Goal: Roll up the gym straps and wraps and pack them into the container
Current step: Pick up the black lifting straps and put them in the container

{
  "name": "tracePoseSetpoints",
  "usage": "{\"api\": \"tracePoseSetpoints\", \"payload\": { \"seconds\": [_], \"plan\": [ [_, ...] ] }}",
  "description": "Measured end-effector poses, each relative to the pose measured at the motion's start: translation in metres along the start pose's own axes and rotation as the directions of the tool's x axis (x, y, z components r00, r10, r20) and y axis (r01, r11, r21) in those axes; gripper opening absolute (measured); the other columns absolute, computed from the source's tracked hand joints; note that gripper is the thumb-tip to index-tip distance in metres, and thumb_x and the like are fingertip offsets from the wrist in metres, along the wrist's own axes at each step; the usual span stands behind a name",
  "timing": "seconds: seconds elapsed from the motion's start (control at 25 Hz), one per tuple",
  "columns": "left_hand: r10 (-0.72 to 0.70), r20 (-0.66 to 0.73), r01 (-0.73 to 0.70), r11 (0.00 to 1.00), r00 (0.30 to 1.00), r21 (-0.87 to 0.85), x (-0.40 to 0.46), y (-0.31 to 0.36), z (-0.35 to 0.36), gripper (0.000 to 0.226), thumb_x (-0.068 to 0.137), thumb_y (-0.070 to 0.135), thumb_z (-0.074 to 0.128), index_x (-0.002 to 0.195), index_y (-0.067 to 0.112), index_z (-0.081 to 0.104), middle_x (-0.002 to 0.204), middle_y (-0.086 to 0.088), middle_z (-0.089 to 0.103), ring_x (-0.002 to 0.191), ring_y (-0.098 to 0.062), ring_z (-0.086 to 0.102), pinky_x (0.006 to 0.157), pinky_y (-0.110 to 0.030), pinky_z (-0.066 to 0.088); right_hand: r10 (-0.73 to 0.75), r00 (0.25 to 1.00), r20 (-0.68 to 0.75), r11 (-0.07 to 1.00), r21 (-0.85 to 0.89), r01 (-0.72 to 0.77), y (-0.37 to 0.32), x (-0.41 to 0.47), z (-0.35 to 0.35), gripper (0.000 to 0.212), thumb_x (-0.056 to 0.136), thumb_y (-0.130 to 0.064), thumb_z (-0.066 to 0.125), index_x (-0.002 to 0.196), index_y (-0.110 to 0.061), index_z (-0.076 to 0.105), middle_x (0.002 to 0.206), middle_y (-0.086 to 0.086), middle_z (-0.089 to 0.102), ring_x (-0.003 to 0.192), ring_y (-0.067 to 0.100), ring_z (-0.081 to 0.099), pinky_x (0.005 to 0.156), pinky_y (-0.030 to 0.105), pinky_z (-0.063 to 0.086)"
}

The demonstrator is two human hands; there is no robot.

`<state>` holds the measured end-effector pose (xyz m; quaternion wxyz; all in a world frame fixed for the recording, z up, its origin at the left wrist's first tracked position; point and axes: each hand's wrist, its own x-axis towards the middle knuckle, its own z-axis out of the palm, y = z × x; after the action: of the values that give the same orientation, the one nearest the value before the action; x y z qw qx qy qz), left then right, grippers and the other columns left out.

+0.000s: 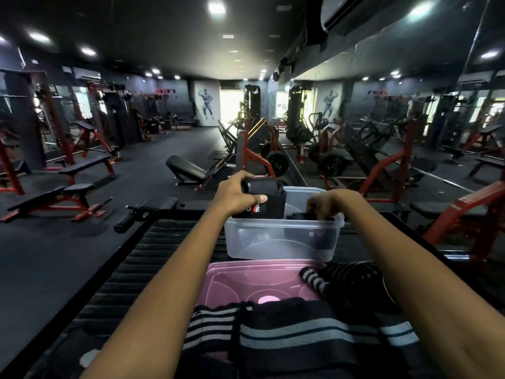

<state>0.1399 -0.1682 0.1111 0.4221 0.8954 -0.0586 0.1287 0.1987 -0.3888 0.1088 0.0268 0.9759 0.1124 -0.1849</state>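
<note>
A clear plastic container stands on a black ribbed bench pad in front of me. My left hand grips a rolled black strap with red and white lettering, held over the container's left rim. My right hand reaches down inside the container, fingers closed on a dark wrap lying in it. Nearer to me, black wraps with grey stripes lie unrolled. One more striped wrap is bunched at the right.
A pink lid lies flat between the container and the striped wraps. The ribbed bench pad has a roller handle at its far left. Red-framed benches and machines fill the gym floor, with a mirror wall on the right.
</note>
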Motion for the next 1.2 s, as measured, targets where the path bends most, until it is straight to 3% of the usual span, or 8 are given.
{"api": "tracePoseSetpoints", "payload": {
  "seconds": [0.08, 0.24, 0.4, 0.52, 0.64, 0.76, 1.0, 1.2],
  "plan": [
    [-0.026, 0.040, 0.024, 0.998, 0.999, 0.057, 0.011, 0.001, 0.005, 0.054, 0.074, 0.024, 0.079, 0.121, 0.019, 0.054, 0.115, -0.005, 0.059, 0.094, -0.017, 0.055, 0.081, -0.025, 0.042, -0.011, 0.998, -0.057, 1.000, -0.012, 0.011, 0.002, -0.002, 0.003, 0.021, 0.084, -0.016, 0.068, 0.102, -0.007, 0.066, 0.095, 0.010, 0.062, 0.081, 0.018, 0.050, 0.067, 0.028, 0.042],
    [-0.037, 0.215, -0.014, 0.973, 0.976, 0.231, 0.030, -0.004, 0.011, 0.054, 0.074, 0.022, 0.079, 0.118, 0.014, 0.049, 0.111, -0.006, 0.058, 0.096, -0.021, 0.056, 0.083, -0.031, 0.046, 0.004, 0.991, -0.133, 1.000, 0.014, -0.002, 0.001, -0.006, 0.007, 0.042, 0.083, -0.017, 0.070, 0.123, -0.011, 0.059, 0.124, 0.006, 0.061, 0.106, 0.022, 0.058, 0.078, 0.025, 0.041],
    [-0.087, 0.396, -0.081, 0.917, 0.914, 0.390, 0.039, -0.021, 0.022, 0.041, 0.082, 0.012, 0.068, 0.118, 0.012, 0.049, 0.108, -0.005, 0.054, 0.095, -0.020, 0.051, 0.080, -0.027, 0.042, 0.025, 0.989, -0.145, 0.999, -0.019, -0.028, -0.001, -0.004, 0.007, 0.041, 0.083, -0.017, 0.070, 0.122, -0.008, 0.060, 0.127, 0.011, 0.061, 0.116, 0.026, 0.058, 0.088, 0.030, 0.047],
    [-0.162, 0.469, -0.065, 0.900, 0.868, 0.431, 0.045, -0.020, 0.023, 0.043, 0.079, 0.009, 0.068, 0.116, 0.016, 0.049, 0.114, -0.007, 0.054, 0.101, -0.024, 0.054, 0.089, -0.035, 0.049, 0.024, 0.988, -0.153, 0.999, -0.025, -0.028, -0.003, -0.003, 0.008, 0.043, 0.080, -0.019, 0.072, 0.120, -0.009, 0.061, 0.124, 0.010, 0.062, 0.114, 0.026, 0.059, 0.089, 0.031, 0.047],
    [-0.240, 0.547, -0.071, 0.870, 0.802, 0.487, 0.049, -0.014, 0.026, 0.050, 0.085, 0.005, 0.063, 0.130, 0.017, 0.045, 0.128, -0.010, 0.048, 0.108, -0.026, 0.051, 0.087, -0.030, 0.046, 0.020, 0.985, -0.172, 0.999, -0.026, -0.025, -0.001, -0.001, 0.010, 0.043, 0.078, -0.021, 0.075, 0.118, -0.011, 0.063, 0.122, 0.008, 0.064, 0.112, 0.025, 0.059, 0.091, 0.031, 0.047],
    [-0.257, 0.555, -0.113, 0.830, 0.791, 0.546, 0.052, -0.017, 0.029, 0.063, 0.076, 0.012, 0.077, 0.132, 0.016, 0.050, 0.135, -0.008, 0.050, 0.120, -0.028, 0.051, 0.101, -0.034, 0.044, 0.009, 0.982, -0.190, 0.999, -0.032, -0.015, 0.000, 0.000, 0.011, 0.040, 0.079, -0.019, 0.073, 0.116, -0.011, 0.064, 0.120, 0.010, 0.065, 0.112, 0.026, 0.060, 0.091, 0.033, 0.049],
    [-0.116, 0.475, -0.200, 0.802, 0.872, 0.563, 0.053, -0.024, 0.040, 0.078, 0.063, 0.027, 0.086, 0.133, 0.021, 0.053, 0.134, -0.003, 0.057, 0.119, -0.024, 0.054, 0.102, -0.034, 0.043, -0.001, 0.974, -0.228, 1.000, -0.016, -0.003, 0.001, -0.003, 0.012, 0.040, 0.078, -0.018, 0.071, 0.118, -0.017, 0.062, 0.121, 0.007, 0.062, 0.109, 0.024, 0.059, 0.088, 0.030, 0.048],
    [-0.021, 0.444, -0.245, 0.810, 0.896, 0.532, 0.054, -0.023, 0.043, 0.070, 0.066, 0.019, 0.085, 0.130, 0.019, 0.056, 0.117, -0.003, 0.061, 0.112, -0.024, 0.057, 0.085, -0.025, 0.041, 0.047, 0.943, -0.329, 0.986, -0.137, -0.096, -0.008, 0.001, 0.012, 0.037, 0.083, -0.025, 0.064, 0.118, -0.019, 0.055, 0.121, 0.006, 0.056, 0.111, 0.026, 0.055, 0.082, 0.034, 0.044]
  ]
}}
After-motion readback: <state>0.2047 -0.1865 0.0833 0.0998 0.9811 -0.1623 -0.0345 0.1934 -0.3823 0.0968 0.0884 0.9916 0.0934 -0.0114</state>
